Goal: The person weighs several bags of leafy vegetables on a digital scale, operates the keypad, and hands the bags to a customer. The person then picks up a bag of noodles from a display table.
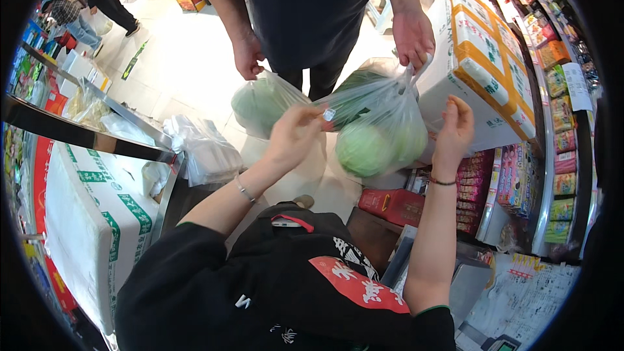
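Observation:
Across from me a person in dark clothes grips clear plastic bags. One bag of round green produce (363,151), like cabbages or melons, hangs from the hand on the right. Another bag with a green round item (256,105) hangs near the hand on the left. My left hand (302,129) is raised between these bags, its fingertips pinching a small white label (329,114) by the plastic. To the right of the larger bag, my right hand (456,122) is raised with curled fingers, apart from the bag; whether it holds anything is unclear.
White foam boxes stand at right (480,63) and left (97,200). A bundle of plastic bags (202,148) hangs by a metal-edged counter on the left. Packaged snacks (560,141) fill the right shelves. A scale (502,343) is at bottom right. Other people are at far left.

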{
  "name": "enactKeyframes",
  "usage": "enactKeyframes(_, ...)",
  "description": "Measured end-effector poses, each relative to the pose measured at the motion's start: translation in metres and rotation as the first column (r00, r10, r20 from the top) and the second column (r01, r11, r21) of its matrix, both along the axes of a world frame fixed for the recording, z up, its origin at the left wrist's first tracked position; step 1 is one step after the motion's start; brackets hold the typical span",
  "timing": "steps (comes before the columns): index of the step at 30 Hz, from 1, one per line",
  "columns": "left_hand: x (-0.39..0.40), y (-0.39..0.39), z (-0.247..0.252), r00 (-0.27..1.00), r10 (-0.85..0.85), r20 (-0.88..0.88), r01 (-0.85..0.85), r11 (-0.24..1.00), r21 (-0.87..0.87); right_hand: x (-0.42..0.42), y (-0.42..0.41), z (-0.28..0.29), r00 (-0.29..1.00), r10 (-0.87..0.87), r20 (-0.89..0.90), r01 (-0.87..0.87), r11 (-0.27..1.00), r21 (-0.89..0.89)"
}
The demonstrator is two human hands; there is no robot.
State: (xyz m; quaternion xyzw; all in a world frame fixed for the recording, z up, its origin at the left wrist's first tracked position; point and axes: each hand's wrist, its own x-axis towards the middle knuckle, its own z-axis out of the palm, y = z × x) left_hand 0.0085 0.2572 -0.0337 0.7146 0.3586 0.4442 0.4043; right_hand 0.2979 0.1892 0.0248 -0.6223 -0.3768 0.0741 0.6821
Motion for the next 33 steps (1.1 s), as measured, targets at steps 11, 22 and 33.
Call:
enactKeyframes(11,-0.05,0.052,-0.157,0.951,0.161,-0.265,-0.202,0.97,-0.137,-0.154,0.06,-0.174,0.759,0.603,0.246,-0.5,0.781,-0.375)
enactKeyframes(22,-0.047,-0.024,-0.104,0.984,-0.147,0.1,0.178,0.83,-0.529,-0.147,0.023,-0.132,0.616,0.782,-0.091,-0.741,0.537,-0.403)
enactKeyframes(33,-0.059,-0.104,0.032,0.935,-0.152,0.32,0.336,0.665,-0.667,-0.158,-0.072,-0.004,0.679,0.657,-0.328,-0.734,0.627,-0.262)
